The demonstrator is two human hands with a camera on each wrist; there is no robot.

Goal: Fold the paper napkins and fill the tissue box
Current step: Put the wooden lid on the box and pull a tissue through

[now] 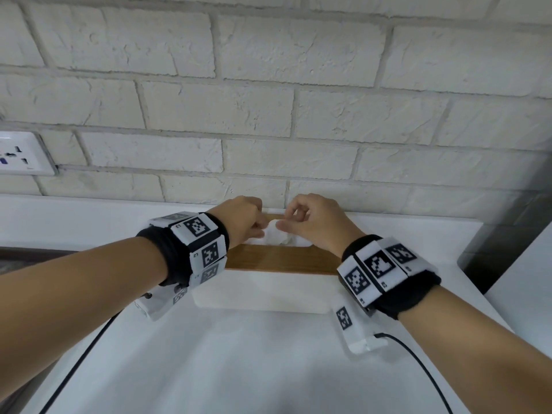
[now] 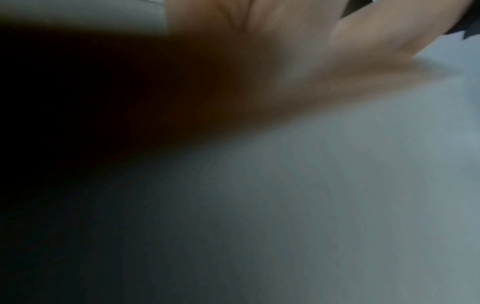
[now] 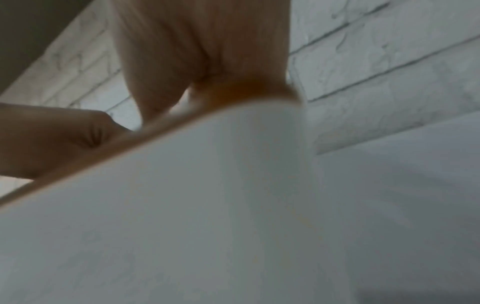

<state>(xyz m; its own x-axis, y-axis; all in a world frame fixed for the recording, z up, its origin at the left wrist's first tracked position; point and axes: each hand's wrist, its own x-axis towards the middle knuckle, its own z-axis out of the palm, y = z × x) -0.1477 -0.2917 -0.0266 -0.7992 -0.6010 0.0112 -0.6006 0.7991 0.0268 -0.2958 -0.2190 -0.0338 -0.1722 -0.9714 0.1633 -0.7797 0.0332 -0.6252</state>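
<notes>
Tissue box (image 1: 257, 289) lies left-right; both hands pinch the upright napkin (image 1: 276, 236).

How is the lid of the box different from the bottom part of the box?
The lid is brown wood, while the box body is plain white. The lid has an opening with a white napkin poking out; the box body's front shows no opening. The lid is a thin flat slab, the box body taller. Both hands, the left hand and right hand, work at the lid, not the body.
</notes>
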